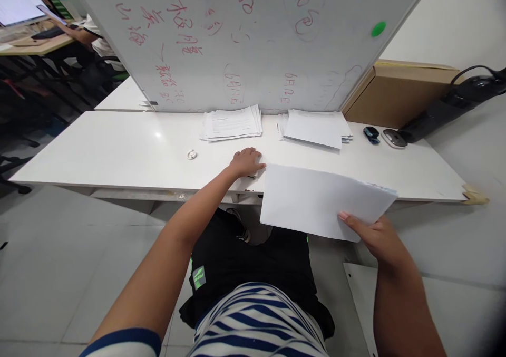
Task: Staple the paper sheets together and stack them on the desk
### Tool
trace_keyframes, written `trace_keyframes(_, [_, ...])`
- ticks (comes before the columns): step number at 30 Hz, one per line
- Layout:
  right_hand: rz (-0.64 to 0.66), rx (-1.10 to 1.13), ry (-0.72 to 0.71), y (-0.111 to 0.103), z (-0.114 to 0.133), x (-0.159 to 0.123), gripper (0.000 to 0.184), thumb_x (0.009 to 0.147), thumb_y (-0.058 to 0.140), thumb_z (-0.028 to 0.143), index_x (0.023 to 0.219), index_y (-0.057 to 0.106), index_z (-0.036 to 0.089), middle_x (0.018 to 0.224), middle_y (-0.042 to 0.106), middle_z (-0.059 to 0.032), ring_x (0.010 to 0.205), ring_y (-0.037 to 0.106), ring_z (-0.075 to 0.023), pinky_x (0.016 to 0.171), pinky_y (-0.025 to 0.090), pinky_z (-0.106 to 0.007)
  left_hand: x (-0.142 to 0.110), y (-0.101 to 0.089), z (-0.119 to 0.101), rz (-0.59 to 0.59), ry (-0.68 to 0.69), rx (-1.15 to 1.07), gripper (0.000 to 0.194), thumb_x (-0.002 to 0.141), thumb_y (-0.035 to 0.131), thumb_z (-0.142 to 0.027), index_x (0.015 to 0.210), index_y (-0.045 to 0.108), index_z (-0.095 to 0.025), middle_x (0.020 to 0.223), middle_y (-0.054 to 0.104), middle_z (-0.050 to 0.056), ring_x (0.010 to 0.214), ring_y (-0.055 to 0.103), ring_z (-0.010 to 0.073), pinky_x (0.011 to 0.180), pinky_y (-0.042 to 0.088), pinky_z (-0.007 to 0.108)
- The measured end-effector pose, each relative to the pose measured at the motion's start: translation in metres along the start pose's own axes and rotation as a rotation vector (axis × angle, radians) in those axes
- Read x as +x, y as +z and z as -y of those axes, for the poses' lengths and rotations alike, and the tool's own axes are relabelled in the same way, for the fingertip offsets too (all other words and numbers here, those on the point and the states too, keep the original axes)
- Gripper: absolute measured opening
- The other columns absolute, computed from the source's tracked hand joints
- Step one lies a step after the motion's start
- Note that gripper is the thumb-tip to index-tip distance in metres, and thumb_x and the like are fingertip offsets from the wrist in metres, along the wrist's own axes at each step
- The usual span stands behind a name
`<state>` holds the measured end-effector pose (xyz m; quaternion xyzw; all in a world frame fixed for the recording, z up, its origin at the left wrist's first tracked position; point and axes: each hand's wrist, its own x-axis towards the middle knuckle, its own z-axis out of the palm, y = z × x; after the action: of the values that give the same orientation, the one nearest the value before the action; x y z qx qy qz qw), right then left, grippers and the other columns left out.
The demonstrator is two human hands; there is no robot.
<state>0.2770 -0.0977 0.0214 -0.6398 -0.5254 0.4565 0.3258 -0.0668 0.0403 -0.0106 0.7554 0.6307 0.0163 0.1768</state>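
My right hand (373, 235) grips a sheaf of white paper (312, 201) by its lower right corner, thumb on top. The sheaf is held over the desk's front edge, blank side up. Near that edge my left hand (247, 163) rests with its fingers curled down over a small pale object, mostly hidden beneath the palm; its kind cannot be made out. Beyond the hands lie a stack of printed sheets (233, 122) and, to its right, a stack with a blank top sheet (314, 128).
A whiteboard (253, 46) with red writing stands behind the white desk (118, 146). A small white ring-shaped item (192, 155) lies left. On the right are a dark watch (371, 134), a mouse (394, 138), a black cylinder (446, 106) and a cardboard box (407, 90). Another person sits far left.
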Motion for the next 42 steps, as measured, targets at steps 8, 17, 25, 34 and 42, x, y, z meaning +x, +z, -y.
trace_keyframes(8, [-0.043, 0.294, 0.021, 0.039, 0.002, 0.035, 0.055, 0.066, 0.077, 0.042, 0.115, 0.06, 0.021, 0.114, 0.068, -0.0074, 0.101, 0.065, -0.0279, 0.083, 0.056, -0.037, 0.002, 0.006, 0.004, -0.043, 0.004, 0.008, 0.054, 0.087, 0.035, -0.055, 0.132, 0.044, -0.027, 0.15, 0.031, 0.006, 0.138, 0.026, 0.0266, 0.11, 0.023, 0.047])
trace_keyframes(17, [0.079, 0.459, -0.025, 0.108, 0.081, 0.138, 0.039, 0.065, 0.076, 0.032, 0.099, 0.063, 0.02, 0.091, 0.073, -0.0047, 0.086, 0.069, -0.0247, 0.078, 0.057, -0.038, -0.005, 0.005, 0.005, -0.101, 0.003, -0.029, 0.063, 0.083, 0.041, -0.06, 0.133, 0.04, -0.022, 0.146, 0.037, 0.011, 0.134, 0.032, 0.0295, 0.109, 0.025, 0.044])
trace_keyframes(25, [0.4, 0.463, -0.088, 0.204, 0.18, 0.195, 0.017, 0.073, 0.068, 0.023, 0.087, 0.063, 0.016, 0.076, 0.069, -0.0023, 0.068, 0.064, -0.0165, 0.064, 0.056, -0.03, -0.004, 0.007, 0.005, -0.084, -0.014, -0.042, 0.066, 0.082, 0.033, -0.07, 0.128, 0.048, -0.024, 0.144, 0.042, 0.011, 0.13, 0.038, 0.033, 0.106, 0.027, 0.047])
trace_keyframes(34, [0.276, -0.019, -0.103, 0.275, 0.193, 0.274, 0.025, 0.078, 0.067, 0.027, 0.101, 0.059, 0.019, 0.091, 0.067, -0.002, 0.076, 0.061, -0.0127, 0.064, 0.054, -0.026, -0.008, 0.006, 0.005, -0.127, 0.026, -0.045, 0.059, 0.085, 0.036, -0.063, 0.126, 0.049, -0.023, 0.144, 0.039, 0.011, 0.132, 0.031, 0.0293, 0.107, 0.024, 0.049])
trace_keyframes(42, [0.067, -0.403, -0.122, 0.276, 0.177, 0.319, 0.055, 0.067, 0.076, 0.025, 0.113, 0.053, 0.007, 0.11, 0.059, -0.0192, 0.1, 0.055, -0.0263, 0.083, 0.046, -0.038, -0.006, 0.007, 0.006, -0.131, 0.031, -0.051, 0.059, 0.085, 0.036, -0.063, 0.121, 0.052, -0.02, 0.138, 0.042, 0.013, 0.13, 0.032, 0.0301, 0.106, 0.024, 0.049])
